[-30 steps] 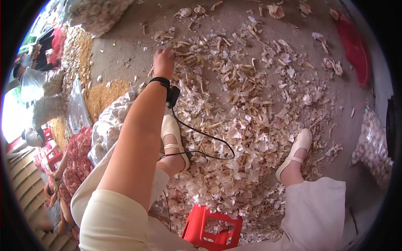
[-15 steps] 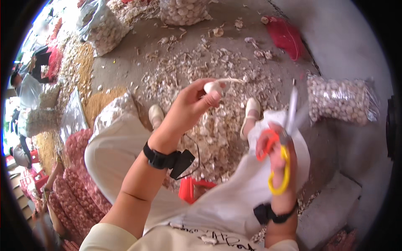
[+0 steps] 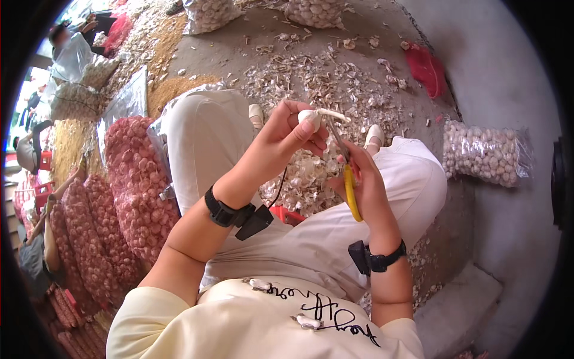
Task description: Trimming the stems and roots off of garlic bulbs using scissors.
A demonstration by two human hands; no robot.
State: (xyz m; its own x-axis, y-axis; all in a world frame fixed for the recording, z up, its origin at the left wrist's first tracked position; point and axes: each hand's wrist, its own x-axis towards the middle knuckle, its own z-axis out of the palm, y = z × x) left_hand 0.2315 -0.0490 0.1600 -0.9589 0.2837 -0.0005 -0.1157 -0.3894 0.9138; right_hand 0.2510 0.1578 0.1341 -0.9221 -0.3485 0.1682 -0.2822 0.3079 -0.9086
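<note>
Left hand [image 3: 286, 130]: grip narrow, thumb and fingers pinching a garlic bulb [image 3: 307, 119]. Bulb's long axis runs roughly crosswise; stem [image 3: 335, 115] points right, out from the grip, dipping slightly at its tip. Right hand [image 3: 368, 179], below and right of the left grip, closes around scissors [image 3: 350, 191], blades angled up-left to the stem; blade contact, cannot tell. Garlic skins [image 3: 299, 186] beneath both grips, on the floor [image 3: 221, 55].

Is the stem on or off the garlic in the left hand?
On: the stem visibly joins the garlic in the left hand and sticks out past the blades of the scissors.
</note>
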